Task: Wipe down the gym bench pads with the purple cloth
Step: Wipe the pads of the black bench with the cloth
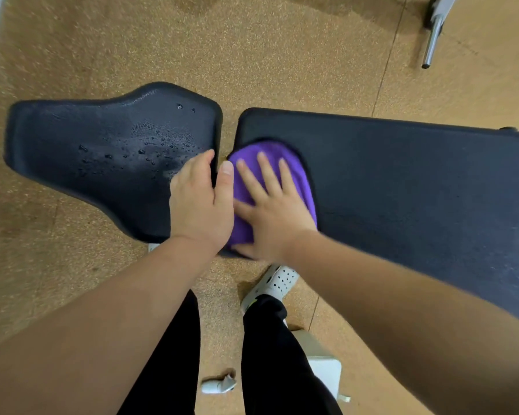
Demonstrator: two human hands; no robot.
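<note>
The purple cloth point(282, 166) lies bunched on the left end of the long black back pad point(417, 181). My right hand point(274, 211) presses flat on the cloth, fingers spread. My left hand point(200, 202) grips the right edge of the black seat pad point(102, 151), with its thumb over the gap between the two pads. Water droplets point(159, 139) cover the middle and right part of the seat pad. The back pad's surface looks dull and dry.
Brown speckled rubber floor point(252, 55) surrounds the bench. A chrome bar and frame point(432, 34) stand at the top right. My legs in black trousers and a white perforated shoe point(279, 280) are below the pads, beside a white bench foot point(324, 369).
</note>
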